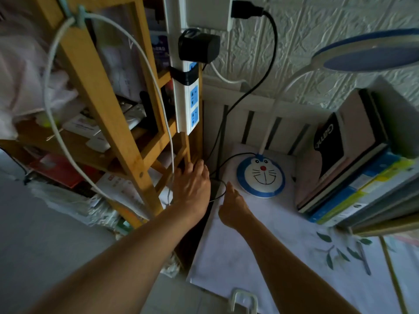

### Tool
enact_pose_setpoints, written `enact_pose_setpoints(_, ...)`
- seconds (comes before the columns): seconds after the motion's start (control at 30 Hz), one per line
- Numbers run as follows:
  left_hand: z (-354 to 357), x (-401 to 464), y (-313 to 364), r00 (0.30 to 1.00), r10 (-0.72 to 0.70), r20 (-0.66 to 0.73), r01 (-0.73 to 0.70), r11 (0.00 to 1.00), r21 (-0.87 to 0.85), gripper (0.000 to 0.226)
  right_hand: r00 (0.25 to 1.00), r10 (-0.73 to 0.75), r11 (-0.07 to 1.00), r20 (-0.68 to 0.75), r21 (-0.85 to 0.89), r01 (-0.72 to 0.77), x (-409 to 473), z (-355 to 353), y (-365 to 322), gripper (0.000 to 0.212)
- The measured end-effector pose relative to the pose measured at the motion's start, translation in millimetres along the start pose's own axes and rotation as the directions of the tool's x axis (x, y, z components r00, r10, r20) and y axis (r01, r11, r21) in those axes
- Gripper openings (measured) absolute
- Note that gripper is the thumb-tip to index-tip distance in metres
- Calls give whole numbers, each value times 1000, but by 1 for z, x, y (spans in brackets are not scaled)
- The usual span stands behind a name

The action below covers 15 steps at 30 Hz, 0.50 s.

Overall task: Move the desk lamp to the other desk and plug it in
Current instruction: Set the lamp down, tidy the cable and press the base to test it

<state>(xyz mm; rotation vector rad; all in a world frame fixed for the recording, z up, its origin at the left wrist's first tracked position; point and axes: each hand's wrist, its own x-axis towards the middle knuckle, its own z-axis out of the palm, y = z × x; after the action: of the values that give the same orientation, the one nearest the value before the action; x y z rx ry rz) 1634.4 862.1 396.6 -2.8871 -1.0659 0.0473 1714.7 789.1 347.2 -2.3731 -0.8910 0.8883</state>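
The desk lamp stands on the white-covered desk (pixel 260 234). Its round blue-and-white cartoon-cat base (pixel 260 175) is near the back left corner. A white neck rises to the round blue head (pixel 371 51) at the upper right. A thin black lamp cord (pixel 223 189) leaves the base leftward and loops in the dark gap beside the desk. My left hand (pixel 192 184) reaches into that gap with fingers spread, next to the wooden shelf leg. My right hand (pixel 233 205) rests at the desk's left edge beside the loop, its fingers mostly hidden.
A white power strip (pixel 191 98) with blue sockets is strapped upright to the wooden shelf (pixel 102 105), with a black adapter (pixel 199 47) plugged in at its top. A thick black cable runs from a wall plug (pixel 244 9). Stacked books (pixel 353 159) stand at the right.
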Motion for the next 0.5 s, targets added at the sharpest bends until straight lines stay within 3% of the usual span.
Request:
enact_pose_setpoints(0.13, 5, 2, -3, 1000, 17, -21, -17, 1000, -6, 55, 1000, 1, 1000, 7, 22, -1, 20, 10, -6, 84)
enact_pose_setpoints(0.3, 7, 8, -6, 999, 4, -45, -4, 1000, -19, 52, 994, -104, 995, 23, -6, 104, 40, 14, -19, 80)
enact_pose_setpoints(0.4, 7, 13, -9, 999, -4, -46, 2, 999, -38, 52, 983, -175, 976, 60, -123, 182, 52, 14, -22, 73)
enact_pose_setpoints(0.5, 10, 12, -11, 999, 29, -30, -31, 997, -70, 53, 989, -124, 966, 81, -220, 139, 57, 12, -11, 70)
